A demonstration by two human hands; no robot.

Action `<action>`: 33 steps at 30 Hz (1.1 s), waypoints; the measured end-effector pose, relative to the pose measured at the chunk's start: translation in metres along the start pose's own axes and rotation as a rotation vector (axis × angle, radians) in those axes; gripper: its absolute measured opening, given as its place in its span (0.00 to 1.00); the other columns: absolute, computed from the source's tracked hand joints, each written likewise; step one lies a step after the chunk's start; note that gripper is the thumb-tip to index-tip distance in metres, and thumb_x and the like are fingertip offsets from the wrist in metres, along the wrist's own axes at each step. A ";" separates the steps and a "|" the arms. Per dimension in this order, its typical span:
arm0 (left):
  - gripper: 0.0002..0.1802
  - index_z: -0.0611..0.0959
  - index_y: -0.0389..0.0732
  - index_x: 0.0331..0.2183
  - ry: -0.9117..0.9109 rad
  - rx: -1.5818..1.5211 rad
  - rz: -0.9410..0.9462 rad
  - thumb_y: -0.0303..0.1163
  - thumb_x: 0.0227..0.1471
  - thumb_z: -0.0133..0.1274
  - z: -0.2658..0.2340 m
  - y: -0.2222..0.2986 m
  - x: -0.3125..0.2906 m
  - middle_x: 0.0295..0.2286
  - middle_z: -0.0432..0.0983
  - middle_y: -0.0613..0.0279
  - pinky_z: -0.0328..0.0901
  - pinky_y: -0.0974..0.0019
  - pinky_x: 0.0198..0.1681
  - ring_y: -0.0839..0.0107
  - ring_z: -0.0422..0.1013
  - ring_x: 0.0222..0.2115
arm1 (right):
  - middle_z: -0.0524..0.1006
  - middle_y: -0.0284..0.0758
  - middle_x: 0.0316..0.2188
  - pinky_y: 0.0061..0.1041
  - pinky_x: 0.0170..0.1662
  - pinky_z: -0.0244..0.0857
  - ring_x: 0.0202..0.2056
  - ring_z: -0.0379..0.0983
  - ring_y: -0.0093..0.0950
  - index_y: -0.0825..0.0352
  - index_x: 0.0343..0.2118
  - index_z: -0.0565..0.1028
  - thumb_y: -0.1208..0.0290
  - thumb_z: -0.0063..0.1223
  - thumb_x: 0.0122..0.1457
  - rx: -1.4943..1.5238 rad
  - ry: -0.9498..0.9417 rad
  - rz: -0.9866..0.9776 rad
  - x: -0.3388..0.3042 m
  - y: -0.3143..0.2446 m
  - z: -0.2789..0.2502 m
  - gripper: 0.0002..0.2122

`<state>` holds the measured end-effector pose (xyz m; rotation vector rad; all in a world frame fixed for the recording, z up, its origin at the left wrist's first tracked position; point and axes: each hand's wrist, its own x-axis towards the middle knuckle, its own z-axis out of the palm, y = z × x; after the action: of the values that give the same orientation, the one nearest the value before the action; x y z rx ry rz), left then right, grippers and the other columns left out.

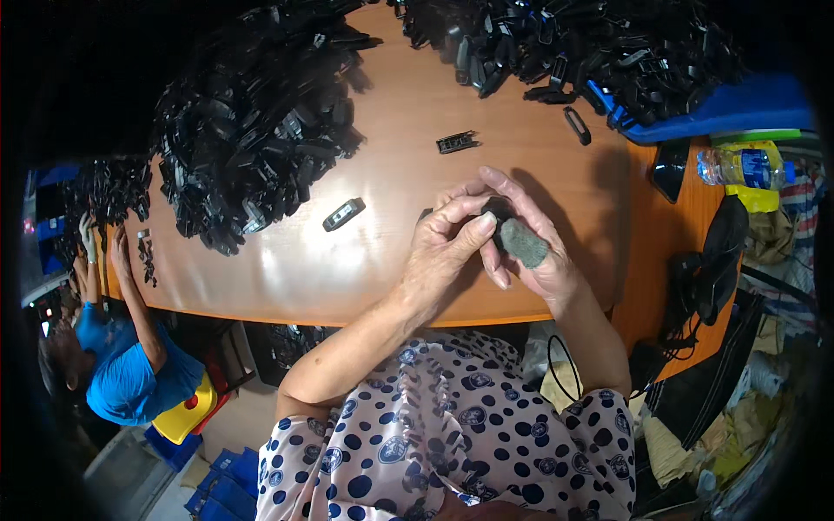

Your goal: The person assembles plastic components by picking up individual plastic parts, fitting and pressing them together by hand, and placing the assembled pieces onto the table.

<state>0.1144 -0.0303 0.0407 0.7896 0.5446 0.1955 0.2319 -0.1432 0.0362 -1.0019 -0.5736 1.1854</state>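
Both my hands meet above the wooden table [391, 217], right of its middle. My left hand [439, 252] is closed, thumb and fingers pinching a small black part [497, 210] that the fingers mostly cover. Cupped around the same spot, my right hand [547, 252] has a grey-green fuzzy pad [524, 243] against its palm and bent fingers. A black casing with a pale inset [344, 214] lies to the left of my hands. Beyond them is a black open frame [457, 141], and farther right a slim black ring-shaped piece [577, 126].
Large heaps of black plastic parts [252, 130] cover the far left and far right [573, 43]. A blue tray [730, 108], a dark flat device [670, 169] and a plastic bottle [738, 168] are at right. A co-worker in a blue shirt [143, 373] reaches toward parts at left.
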 end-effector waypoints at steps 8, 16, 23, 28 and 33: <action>0.14 0.77 0.35 0.39 -0.046 0.715 0.262 0.36 0.56 0.53 -0.024 0.030 0.025 0.31 0.76 0.57 0.69 0.64 0.36 0.65 0.75 0.31 | 0.74 0.36 0.35 0.16 0.29 0.65 0.32 0.72 0.20 0.64 0.62 0.53 0.64 0.51 0.60 -0.479 -0.087 0.131 0.006 -0.026 -0.030 0.30; 0.18 0.75 0.40 0.43 -0.113 1.893 0.856 0.23 0.46 0.51 -0.034 0.061 0.081 0.35 0.71 0.54 0.69 0.56 0.38 0.53 0.71 0.36 | 0.71 0.42 0.35 0.35 0.37 0.69 0.37 0.72 0.40 0.72 0.39 0.69 0.75 0.56 0.53 -1.911 0.470 -0.037 0.050 -0.059 -0.091 0.12; 0.16 0.75 0.39 0.42 -0.040 1.650 0.658 0.22 0.48 0.50 -0.034 0.058 0.068 0.33 0.72 0.51 0.69 0.53 0.37 0.49 0.72 0.35 | 0.69 0.43 0.35 0.37 0.38 0.69 0.40 0.72 0.43 0.71 0.35 0.69 0.82 0.51 0.51 -1.934 0.485 -0.500 0.053 -0.052 -0.109 0.08; 0.15 0.74 0.40 0.41 -0.020 1.736 0.650 0.21 0.48 0.50 -0.039 0.056 0.043 0.35 0.73 0.49 0.68 0.51 0.37 0.47 0.72 0.34 | 0.68 0.48 0.37 0.43 0.38 0.69 0.36 0.73 0.47 0.72 0.36 0.69 0.81 0.49 0.53 -1.903 0.660 -0.147 0.057 -0.050 -0.118 0.07; 0.11 0.74 0.41 0.40 -0.078 1.554 0.701 0.22 0.53 0.47 -0.025 0.057 0.008 0.28 0.73 0.54 0.68 0.55 0.30 0.53 0.74 0.25 | 0.69 0.50 0.41 0.44 0.38 0.70 0.36 0.74 0.48 0.72 0.35 0.70 0.80 0.44 0.55 -1.994 0.686 -0.089 0.055 -0.048 -0.126 0.06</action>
<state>0.1101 0.0280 0.0643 2.4928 0.2347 0.3781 0.3757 -0.1356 0.0119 -2.7744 -1.1641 -0.3049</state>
